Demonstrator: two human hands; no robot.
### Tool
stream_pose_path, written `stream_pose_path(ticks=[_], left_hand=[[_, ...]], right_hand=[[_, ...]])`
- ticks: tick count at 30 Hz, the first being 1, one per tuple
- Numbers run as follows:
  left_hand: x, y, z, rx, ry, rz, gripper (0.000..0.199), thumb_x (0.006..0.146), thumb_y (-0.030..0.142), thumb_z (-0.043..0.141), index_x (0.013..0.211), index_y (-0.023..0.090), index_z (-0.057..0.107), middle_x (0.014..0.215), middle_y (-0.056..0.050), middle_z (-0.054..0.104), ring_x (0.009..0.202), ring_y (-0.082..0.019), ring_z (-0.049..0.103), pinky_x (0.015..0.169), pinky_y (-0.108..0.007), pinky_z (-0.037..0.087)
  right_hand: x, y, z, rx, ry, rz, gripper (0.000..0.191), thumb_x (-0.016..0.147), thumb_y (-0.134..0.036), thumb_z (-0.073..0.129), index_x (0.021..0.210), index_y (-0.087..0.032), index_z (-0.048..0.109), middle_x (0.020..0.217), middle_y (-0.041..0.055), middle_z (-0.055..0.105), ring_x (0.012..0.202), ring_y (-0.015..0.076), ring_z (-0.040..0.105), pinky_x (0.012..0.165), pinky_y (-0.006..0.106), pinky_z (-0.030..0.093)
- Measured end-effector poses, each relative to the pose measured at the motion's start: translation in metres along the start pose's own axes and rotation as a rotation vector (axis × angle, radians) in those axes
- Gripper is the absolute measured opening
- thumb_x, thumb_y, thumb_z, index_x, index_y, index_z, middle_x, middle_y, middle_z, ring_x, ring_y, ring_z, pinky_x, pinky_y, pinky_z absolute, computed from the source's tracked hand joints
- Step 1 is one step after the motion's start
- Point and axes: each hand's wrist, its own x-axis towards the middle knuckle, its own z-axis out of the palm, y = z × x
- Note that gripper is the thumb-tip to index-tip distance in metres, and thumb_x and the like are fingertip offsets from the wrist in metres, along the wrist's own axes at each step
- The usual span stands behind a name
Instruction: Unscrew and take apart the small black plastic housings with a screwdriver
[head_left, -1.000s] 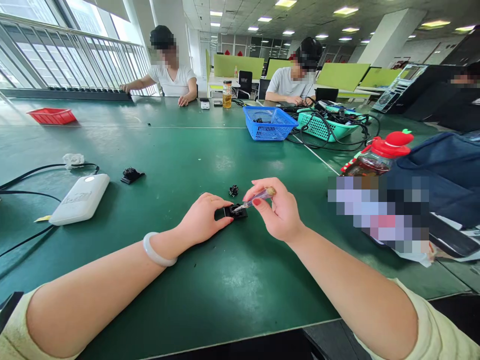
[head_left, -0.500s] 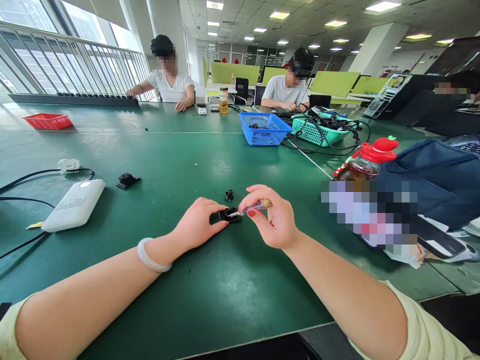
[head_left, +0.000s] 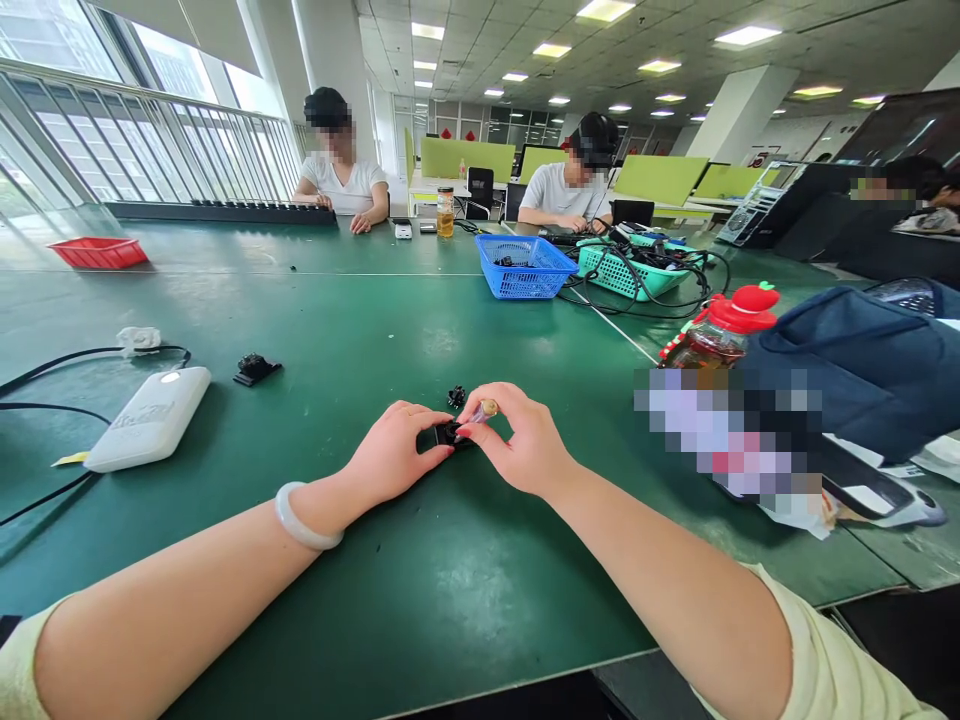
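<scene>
I find the left hand (head_left: 391, 455) narrow, its thumb and forefinger set at opposite sides of a small black block (head_left: 445, 435), which lies on the green surface (head_left: 442, 570) directly between the two hands. I have the right hand (head_left: 525, 440) closed in a pinch around a slim tool (head_left: 484, 411) with a clear purplish handle; the handle slants up to the right, its lower end down at the block. The fingers hide the tool's tip, so I cannot tell exactly where it touches. A loose black piece (head_left: 456, 397) sits just beyond the block, apart from it. Farther left I record a second black part (head_left: 256, 368), resting alone, and nearer the left edge a white box (head_left: 150, 420) with black cables (head_left: 56, 405) beside it. Toward the far side I note a red tray (head_left: 99, 254) at left, a blue basket (head_left: 526, 272) and, to its right, a green basket (head_left: 634, 272) heaped with black cords. At right, a red-capped bottle (head_left: 712, 335) stands beside a dark blue bag (head_left: 855, 365).
</scene>
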Motion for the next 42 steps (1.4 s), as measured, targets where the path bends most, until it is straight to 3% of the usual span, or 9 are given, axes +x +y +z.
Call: stream_pose_path(ticks=[9, 14, 17, 22, 26, 30, 34, 39, 42], left_hand=[[-0.002, 0.001, -0.001, -0.027, 0.014, -0.085, 0.045, 0.081, 0.036, 0.067, 0.124, 0.024, 0.063, 0.107, -0.005, 0.071, 0.107, -0.027, 0.06, 0.097, -0.045, 0.049], [-0.002, 0.0, 0.0, -0.037, 0.024, -0.078, 0.043, 0.082, 0.034, 0.067, 0.124, 0.024, 0.062, 0.107, -0.005, 0.07, 0.107, -0.027, 0.06, 0.097, -0.045, 0.049], [-0.002, 0.001, -0.001, -0.037, 0.046, -0.045, 0.043, 0.083, 0.034, 0.067, 0.124, 0.025, 0.061, 0.109, -0.005, 0.069, 0.108, -0.027, 0.059, 0.099, -0.045, 0.048], [-0.004, 0.003, -0.005, -0.021, 0.106, -0.045, 0.042, 0.09, 0.034, 0.058, 0.131, 0.026, 0.055, 0.114, -0.006, 0.066, 0.111, -0.027, 0.057, 0.1, -0.046, 0.047], [-0.006, -0.002, -0.006, 0.13, 0.137, -0.112, 0.045, 0.094, 0.024, 0.047, 0.138, 0.026, 0.05, 0.121, -0.01, 0.061, 0.113, -0.028, 0.056, 0.1, -0.047, 0.045], [-0.013, -0.003, -0.011, 0.378, 0.051, -0.205, 0.048, 0.095, 0.029, 0.045, 0.142, 0.022, 0.05, 0.109, -0.014, 0.062, 0.103, -0.033, 0.057, 0.091, -0.049, 0.047], [-0.015, 0.004, -0.018, 0.384, -0.014, -0.265, 0.063, 0.091, 0.058, 0.049, 0.142, 0.022, 0.051, 0.104, -0.014, 0.064, 0.105, -0.038, 0.057, 0.09, -0.053, 0.047], [0.005, 0.017, -0.006, 0.164, 0.042, -0.183, 0.072, 0.087, 0.063, 0.052, 0.146, 0.023, 0.043, 0.14, -0.014, 0.051, 0.13, -0.035, 0.047, 0.107, -0.051, 0.039], [0.025, 0.023, 0.011, 0.067, -0.027, -0.128, 0.068, 0.09, 0.057, 0.052, 0.146, 0.02, 0.04, 0.149, -0.015, 0.044, 0.138, -0.033, 0.041, 0.112, -0.05, 0.037]], right_hand=[[-0.004, 0.003, -0.008, 0.138, 0.165, 0.012, 0.006, 0.095, -0.023, 0.052, 0.1, -0.025, 0.056, 0.089, 0.0018, 0.073, 0.085, 0.0173, 0.069, 0.084, 0.035, 0.054], [-0.001, 0.007, -0.004, 0.018, 0.011, 0.142, 0.003, 0.093, -0.026, 0.056, 0.092, -0.025, 0.058, 0.086, 0.0013, 0.071, 0.081, 0.0176, 0.067, 0.077, 0.033, 0.053], [0.0, 0.008, -0.004, 0.073, 0.019, 0.159, 0.006, 0.093, -0.03, 0.059, 0.09, -0.025, 0.059, 0.085, 0.0005, 0.071, 0.079, 0.0164, 0.067, 0.079, 0.033, 0.054], [0.002, 0.014, -0.013, 0.29, 0.333, 0.092, 0.012, 0.096, -0.037, 0.056, 0.096, -0.025, 0.053, 0.082, -0.0003, 0.07, 0.08, 0.0172, 0.071, 0.082, 0.037, 0.057], [0.006, 0.029, -0.019, 0.234, 0.532, 0.166, 0.017, 0.095, -0.041, 0.056, 0.094, -0.025, 0.051, 0.083, 0.0002, 0.066, 0.08, 0.0176, 0.071, 0.079, 0.037, 0.059], [0.006, 0.044, -0.013, 0.12, 0.421, 0.283, 0.02, 0.093, -0.043, 0.059, 0.093, -0.024, 0.055, 0.086, 0.0016, 0.07, 0.084, 0.0183, 0.072, 0.085, 0.037, 0.058], [0.004, 0.047, -0.005, 0.158, 0.311, 0.331, 0.02, 0.092, -0.044, 0.06, 0.096, -0.024, 0.057, 0.093, 0.0039, 0.075, 0.087, 0.0192, 0.073, 0.087, 0.038, 0.058], [0.006, 0.044, -0.007, 0.148, 0.294, 0.329, 0.022, 0.091, -0.046, 0.059, 0.096, -0.024, 0.057, 0.094, 0.0054, 0.076, 0.087, 0.0204, 0.074, 0.086, 0.038, 0.058], [0.006, 0.047, -0.01, 0.141, 0.308, 0.344, 0.022, 0.091, -0.045, 0.058, 0.098, -0.024, 0.057, 0.094, 0.0054, 0.076, 0.085, 0.0203, 0.074, 0.085, 0.038, 0.058]])
